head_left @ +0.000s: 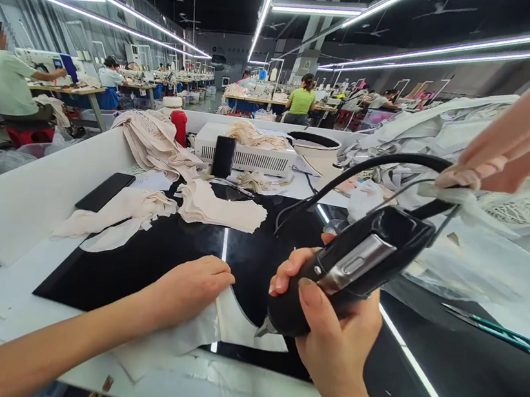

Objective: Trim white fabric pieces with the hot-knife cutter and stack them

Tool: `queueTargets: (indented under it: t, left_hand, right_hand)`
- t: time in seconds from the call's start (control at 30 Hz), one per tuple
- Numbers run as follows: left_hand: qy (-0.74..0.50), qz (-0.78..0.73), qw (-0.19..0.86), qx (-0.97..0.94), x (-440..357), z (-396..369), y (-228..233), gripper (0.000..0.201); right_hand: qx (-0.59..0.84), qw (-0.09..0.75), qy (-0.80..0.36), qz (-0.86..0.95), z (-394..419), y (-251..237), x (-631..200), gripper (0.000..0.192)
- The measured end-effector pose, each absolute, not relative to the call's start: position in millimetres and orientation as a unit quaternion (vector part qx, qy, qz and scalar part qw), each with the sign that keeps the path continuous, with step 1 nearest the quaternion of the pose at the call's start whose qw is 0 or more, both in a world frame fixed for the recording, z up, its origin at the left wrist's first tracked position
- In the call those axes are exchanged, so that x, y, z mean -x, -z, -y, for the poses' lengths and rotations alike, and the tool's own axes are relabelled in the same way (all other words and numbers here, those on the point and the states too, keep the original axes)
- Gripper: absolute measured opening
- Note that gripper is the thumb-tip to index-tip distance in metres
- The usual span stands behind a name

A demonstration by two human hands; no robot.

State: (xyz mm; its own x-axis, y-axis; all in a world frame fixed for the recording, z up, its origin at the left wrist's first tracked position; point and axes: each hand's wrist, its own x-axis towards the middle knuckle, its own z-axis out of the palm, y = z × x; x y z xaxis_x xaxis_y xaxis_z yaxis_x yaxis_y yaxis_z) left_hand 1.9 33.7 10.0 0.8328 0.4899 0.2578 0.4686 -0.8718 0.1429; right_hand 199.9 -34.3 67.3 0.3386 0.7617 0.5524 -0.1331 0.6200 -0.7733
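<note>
Black cutter (pixel 332 279) gripped in right hand (pixel 334 338) | left hand (pixel 189 286) flat, pressing fabric piece (pixel 239 322) beside cutter tip | risk: fabric slips, tip nears fingers

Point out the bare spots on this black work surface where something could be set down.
Bare: the glossy black mat between the beige fabric pieces and the left hand; also the stretch right of the right hand, below the teal-handled scissors. Crowded: the back edge around the white box.

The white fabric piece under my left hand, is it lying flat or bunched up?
Flat. The fabric piece is spread on the black mat, pressed down by the left hand, while the right hand holds the cutter at its edge.
</note>
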Motion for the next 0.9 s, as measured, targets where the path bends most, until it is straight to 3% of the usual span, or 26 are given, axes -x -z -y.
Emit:
queueTargets:
  t: [0.4,0.6,0.9]
  left_hand:
    - [-0.171,-0.222,0.028,-0.960,19,-26,5,0.043]
    - [-0.185,-0.223,0.042,-0.956,21,-23,-2,0.031]
    - [-0.187,-0.231,0.074,-0.952,17,-21,0,0.030]
  right_hand:
    - [0.323,0.759,-0.292,0.485,42,-72,-203,0.044]
    - [0.321,0.766,-0.285,0.478,32,-77,-199,0.043]
    - [0.317,0.771,-0.272,0.481,-13,-80,-178,0.035]
